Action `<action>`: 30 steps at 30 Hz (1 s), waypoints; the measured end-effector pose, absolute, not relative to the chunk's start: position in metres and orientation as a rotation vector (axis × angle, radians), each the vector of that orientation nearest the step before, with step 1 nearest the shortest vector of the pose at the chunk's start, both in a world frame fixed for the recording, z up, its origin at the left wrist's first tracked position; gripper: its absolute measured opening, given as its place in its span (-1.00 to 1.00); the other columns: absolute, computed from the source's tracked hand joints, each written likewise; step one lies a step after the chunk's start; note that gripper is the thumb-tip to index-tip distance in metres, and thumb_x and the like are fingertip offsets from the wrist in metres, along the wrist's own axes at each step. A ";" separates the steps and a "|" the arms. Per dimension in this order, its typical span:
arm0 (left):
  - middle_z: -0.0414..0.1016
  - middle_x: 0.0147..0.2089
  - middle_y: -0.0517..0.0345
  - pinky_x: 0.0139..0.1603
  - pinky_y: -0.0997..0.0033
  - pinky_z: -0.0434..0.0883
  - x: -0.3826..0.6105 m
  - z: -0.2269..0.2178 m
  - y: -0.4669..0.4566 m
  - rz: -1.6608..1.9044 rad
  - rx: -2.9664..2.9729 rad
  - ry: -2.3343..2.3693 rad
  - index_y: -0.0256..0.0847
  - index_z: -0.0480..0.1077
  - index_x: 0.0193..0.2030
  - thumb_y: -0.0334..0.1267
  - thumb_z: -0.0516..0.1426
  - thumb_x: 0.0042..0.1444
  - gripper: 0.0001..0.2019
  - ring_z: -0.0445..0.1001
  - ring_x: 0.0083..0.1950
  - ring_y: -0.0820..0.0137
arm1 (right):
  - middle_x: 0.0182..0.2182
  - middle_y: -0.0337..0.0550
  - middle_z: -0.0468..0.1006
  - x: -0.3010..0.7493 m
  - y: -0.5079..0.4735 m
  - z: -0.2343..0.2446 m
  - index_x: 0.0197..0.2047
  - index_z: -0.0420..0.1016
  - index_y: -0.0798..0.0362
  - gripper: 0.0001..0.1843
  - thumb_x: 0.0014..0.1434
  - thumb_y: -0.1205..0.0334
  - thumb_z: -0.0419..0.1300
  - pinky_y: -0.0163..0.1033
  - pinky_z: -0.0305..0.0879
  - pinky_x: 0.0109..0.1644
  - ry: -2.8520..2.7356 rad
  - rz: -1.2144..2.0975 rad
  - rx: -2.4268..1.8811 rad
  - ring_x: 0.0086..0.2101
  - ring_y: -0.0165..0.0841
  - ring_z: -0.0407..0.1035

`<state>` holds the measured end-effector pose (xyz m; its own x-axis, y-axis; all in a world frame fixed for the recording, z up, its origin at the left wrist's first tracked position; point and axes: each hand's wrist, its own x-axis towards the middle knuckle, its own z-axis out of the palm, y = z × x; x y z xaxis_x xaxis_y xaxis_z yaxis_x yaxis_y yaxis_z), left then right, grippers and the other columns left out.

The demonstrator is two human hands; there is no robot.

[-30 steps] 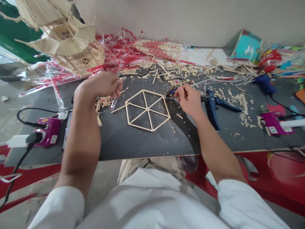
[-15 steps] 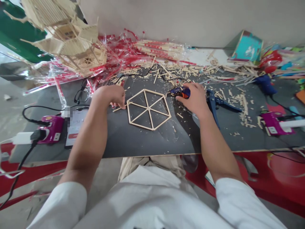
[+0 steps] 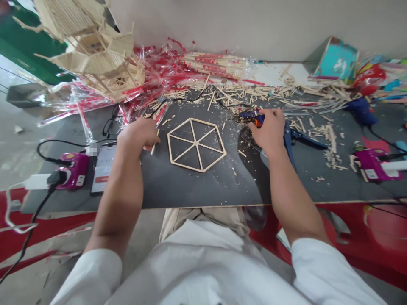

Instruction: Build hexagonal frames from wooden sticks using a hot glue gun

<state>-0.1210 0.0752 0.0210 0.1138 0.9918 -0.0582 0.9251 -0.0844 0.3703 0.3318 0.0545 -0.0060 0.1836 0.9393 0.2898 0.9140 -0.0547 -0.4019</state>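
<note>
A hexagonal frame of thin wooden sticks (image 3: pixel 196 143), with spokes meeting at its hub, lies flat on the dark tabletop (image 3: pixel 190 190). Left of it, my left hand (image 3: pixel 139 134) is closed on a short wooden stick (image 3: pixel 154 145), apart from the frame. My right hand (image 3: pixel 269 130) grips a blue hot glue gun (image 3: pixel 249 115) with an orange trigger, beyond the frame's right corner. The gun's nozzle points left over scattered scraps. A blue cutter tool (image 3: pixel 288 142) lies beside my right wrist, partly behind it.
A wooden stick pavilion model (image 3: pixel 104 59) stands at the back left. Red-and-clear wrappers (image 3: pixel 162 72) and stick offcuts (image 3: pixel 241 91) cover the rear. A phone (image 3: pixel 103 167) and purple power adapter (image 3: pixel 73 170) sit left; another glue gun (image 3: pixel 362 111) and purple adapter (image 3: pixel 370 164) lie right.
My left hand has drawn left, away from the frame's left corner, with the stick. My right hand has moved the glue gun right, away from the upper right corner. The view has shifted slightly.
</note>
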 end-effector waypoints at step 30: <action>0.66 0.00 -0.04 0.06 0.19 0.46 -0.011 0.014 -0.008 0.378 3.052 1.050 -0.20 0.58 0.09 -0.37 0.06 0.51 -0.75 0.62 0.02 0.22 | 0.16 0.16 0.59 0.270 0.022 0.002 0.20 0.65 0.05 -0.57 0.43 0.29 0.04 0.25 0.45 0.35 -2.217 0.407 -1.469 0.14 0.04 0.53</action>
<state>-0.0111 -0.0079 0.0140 0.7649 0.5925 0.2528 0.6176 -0.7860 -0.0264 0.2699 0.0217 0.0019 -0.3332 0.9209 0.2023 0.7890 0.3898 -0.4749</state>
